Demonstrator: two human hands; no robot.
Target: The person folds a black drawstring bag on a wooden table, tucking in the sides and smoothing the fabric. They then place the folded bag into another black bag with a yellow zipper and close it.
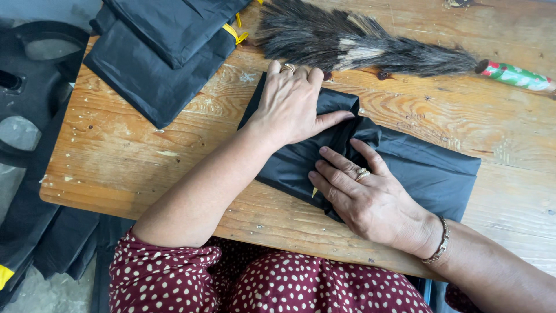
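Observation:
A black plastic bag (428, 171) lies flat on the wooden table (133, 156), partly folded at its left end. My left hand (289, 104) presses palm-down on the folded left part, thumb stretched along the crease. My right hand (362, 197) lies flat on the bag's near edge, fingers spread and pointing left, holding the fold down. Both hands wear rings; the right wrist has a bracelet. A small yellow tip (314, 192) pokes out from under the bag beside my right fingers.
A stack of folded black bags (156, 52) with yellow ties (234, 33) sits at the table's far left. A feather duster (359, 43) with a red-green handle (512, 75) lies along the far edge. More black bags (52, 237) hang below the table's left side.

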